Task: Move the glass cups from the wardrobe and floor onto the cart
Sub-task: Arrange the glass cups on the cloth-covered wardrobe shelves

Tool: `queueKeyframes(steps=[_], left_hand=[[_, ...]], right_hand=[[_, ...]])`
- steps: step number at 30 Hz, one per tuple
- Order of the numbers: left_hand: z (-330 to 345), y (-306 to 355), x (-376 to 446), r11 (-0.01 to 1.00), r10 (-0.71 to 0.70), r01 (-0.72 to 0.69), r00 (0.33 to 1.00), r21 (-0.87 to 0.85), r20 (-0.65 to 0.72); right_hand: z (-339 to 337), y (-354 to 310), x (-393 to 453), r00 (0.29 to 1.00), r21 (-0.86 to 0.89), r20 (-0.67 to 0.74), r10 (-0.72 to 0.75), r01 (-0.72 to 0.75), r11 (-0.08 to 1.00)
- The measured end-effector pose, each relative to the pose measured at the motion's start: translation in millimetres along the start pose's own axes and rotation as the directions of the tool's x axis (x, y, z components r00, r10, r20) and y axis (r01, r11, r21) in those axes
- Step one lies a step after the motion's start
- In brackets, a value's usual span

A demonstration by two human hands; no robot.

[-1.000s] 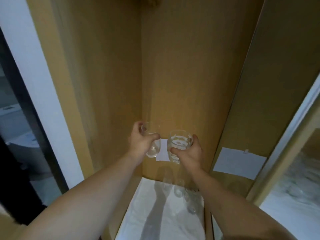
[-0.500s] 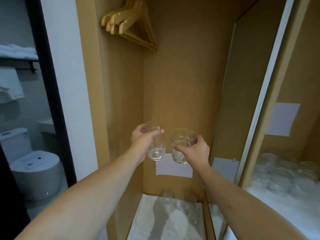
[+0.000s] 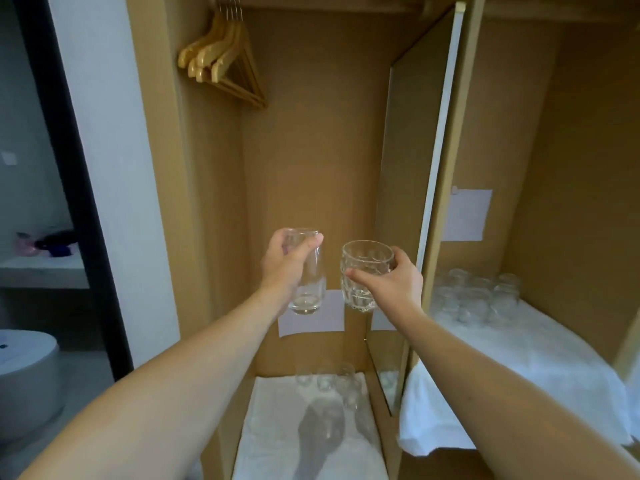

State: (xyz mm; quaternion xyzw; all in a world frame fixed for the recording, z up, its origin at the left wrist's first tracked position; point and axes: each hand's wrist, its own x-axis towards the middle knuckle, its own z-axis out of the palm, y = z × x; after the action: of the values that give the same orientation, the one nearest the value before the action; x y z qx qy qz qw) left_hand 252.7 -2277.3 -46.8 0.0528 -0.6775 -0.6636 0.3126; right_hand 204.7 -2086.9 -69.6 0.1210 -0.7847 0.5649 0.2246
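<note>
wooden hangers (top left), paper notes, white toilet

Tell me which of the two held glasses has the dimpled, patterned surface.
The squat glass in the right hand. Its wall is dimpled and rounded; the glass in the left hand is taller, slimmer and smooth.

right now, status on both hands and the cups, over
Left hand grips a tall smooth glass. Right hand grips a dimpled glass. Both lifted clear of the wardrobe floor. More cups below, another cluster on the right shelf. Cart not in view.
</note>
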Motion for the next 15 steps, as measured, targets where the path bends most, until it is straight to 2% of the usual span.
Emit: queueKeyframes(steps=[9, 15], left_hand=[[84.6, 4.1, -48.3, 0.999, 0.019, -0.02, 1.0, 0.049, 0.022], [168.7, -1.6, -72.3, 0.999, -0.018, 0.016, 0.998, 0.034, 0.058]], right_hand=[[-92.5, 33.7, -24.0, 0.991, -0.065, -0.103, 0.081, -0.088, 0.994], [-168.3, 71.2, -18.4, 0.986, -0.087, -0.126, 0.105, -0.117, 0.989]])
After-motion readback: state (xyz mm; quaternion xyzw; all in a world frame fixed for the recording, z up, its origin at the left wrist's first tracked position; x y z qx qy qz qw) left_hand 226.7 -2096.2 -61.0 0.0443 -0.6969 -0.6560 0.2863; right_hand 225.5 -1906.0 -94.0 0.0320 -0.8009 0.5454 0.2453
